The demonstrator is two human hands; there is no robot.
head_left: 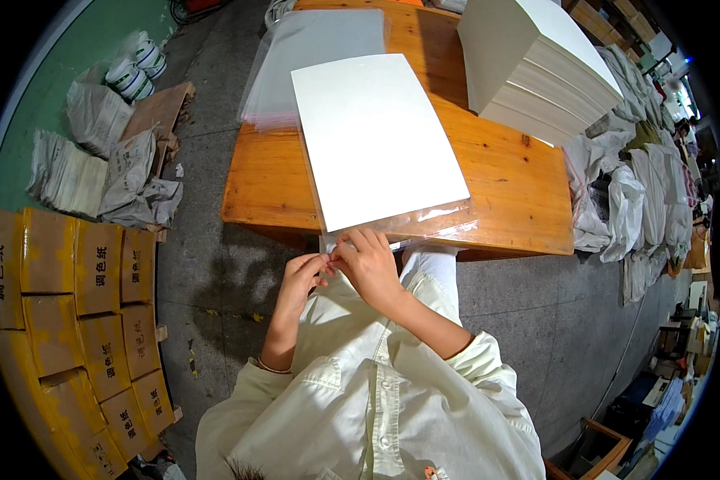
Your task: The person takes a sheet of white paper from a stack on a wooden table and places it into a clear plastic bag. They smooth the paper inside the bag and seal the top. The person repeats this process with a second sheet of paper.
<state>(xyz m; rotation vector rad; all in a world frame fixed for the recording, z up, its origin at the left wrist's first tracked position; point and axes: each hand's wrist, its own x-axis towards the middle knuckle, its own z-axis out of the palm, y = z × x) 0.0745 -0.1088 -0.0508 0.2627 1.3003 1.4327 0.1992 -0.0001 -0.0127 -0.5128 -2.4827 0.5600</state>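
Observation:
A white sheet or thin stack of paper (pixel 380 144) lies on the wooden table, within or on top of a clear plastic bag (pixel 436 218) whose glossy edge sticks out past the paper at the near side. My left hand (pixel 302 278) and my right hand (pixel 366 266) meet just off the table's near edge, by the bag's near left corner. Their fingertips are pinched together; whatever is between them is too small or hidden to make out. Further back at the left lies a pile of clear plastic bags (pixel 320 48).
A tall stack of white paper (pixel 528 96) stands at the back right of the wooden table (pixel 504 180). Taped cardboard boxes (pixel 96 268) are piled on the floor at left, with wrapped bundles (pixel 68 172) and white tubs (pixel 130 78) behind. Grey-white sacks (pixel 636 188) lie at right.

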